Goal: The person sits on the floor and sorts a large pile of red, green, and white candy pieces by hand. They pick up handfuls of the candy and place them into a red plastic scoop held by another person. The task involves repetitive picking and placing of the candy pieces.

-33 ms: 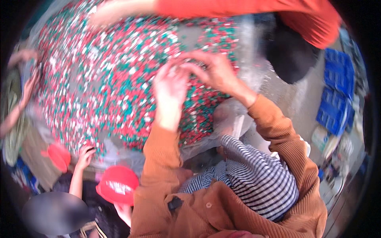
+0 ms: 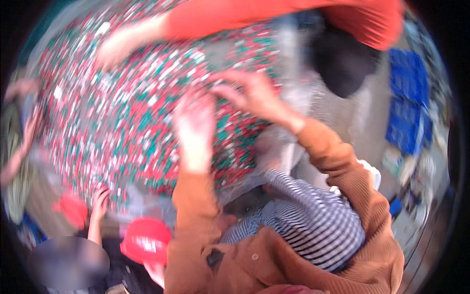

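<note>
No shift seen | both hands (image 2: 223, 110) over small pieces (image 2: 122, 122) | axis unreadable

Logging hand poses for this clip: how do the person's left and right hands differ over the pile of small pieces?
The left hand lies flat, back up, fingers pointing away; the right hand is angled, fingers curled toward the left. The left hand sits nearer the body, the right hand farther up the pile. Both come from orange sleeves and are over the red, green and white pieces; blur hides whether either grips anything.
</note>
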A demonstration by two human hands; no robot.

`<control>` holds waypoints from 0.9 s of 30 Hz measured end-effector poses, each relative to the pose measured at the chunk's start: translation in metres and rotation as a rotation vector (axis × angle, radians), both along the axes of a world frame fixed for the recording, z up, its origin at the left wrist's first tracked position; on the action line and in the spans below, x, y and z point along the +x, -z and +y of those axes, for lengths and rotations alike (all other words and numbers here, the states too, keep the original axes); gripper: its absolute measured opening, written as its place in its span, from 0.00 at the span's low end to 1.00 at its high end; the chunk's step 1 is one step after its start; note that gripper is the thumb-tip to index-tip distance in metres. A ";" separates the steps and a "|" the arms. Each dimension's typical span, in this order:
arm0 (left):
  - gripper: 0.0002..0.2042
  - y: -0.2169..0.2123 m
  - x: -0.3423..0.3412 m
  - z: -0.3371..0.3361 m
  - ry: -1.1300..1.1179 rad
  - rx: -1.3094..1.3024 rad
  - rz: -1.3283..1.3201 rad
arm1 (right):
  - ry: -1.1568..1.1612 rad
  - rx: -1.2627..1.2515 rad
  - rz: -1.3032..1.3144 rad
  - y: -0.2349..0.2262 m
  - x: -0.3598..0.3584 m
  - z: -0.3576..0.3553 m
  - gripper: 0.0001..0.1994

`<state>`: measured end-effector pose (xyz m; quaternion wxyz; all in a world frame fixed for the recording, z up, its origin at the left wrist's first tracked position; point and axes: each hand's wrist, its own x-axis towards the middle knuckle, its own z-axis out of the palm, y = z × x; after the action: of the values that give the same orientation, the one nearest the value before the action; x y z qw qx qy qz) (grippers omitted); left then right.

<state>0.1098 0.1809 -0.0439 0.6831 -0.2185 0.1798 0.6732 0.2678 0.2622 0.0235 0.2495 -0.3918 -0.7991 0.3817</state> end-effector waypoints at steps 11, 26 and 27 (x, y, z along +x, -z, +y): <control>0.16 -0.128 -0.025 0.026 -0.918 -0.252 1.267 | 0.089 -0.085 -0.154 -0.024 0.060 -0.049 0.09; 0.22 -0.149 0.062 -0.012 0.932 1.220 1.509 | -0.039 -0.146 -0.354 -0.012 0.047 -0.058 0.10; 0.21 -0.151 0.047 -0.019 0.942 1.109 1.500 | -0.074 -0.161 -0.335 -0.016 0.042 -0.055 0.10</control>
<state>0.1564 0.1622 0.1072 0.5941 0.6918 0.2907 0.2898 0.3099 0.2072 0.0393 0.0665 -0.4389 -0.8102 0.3828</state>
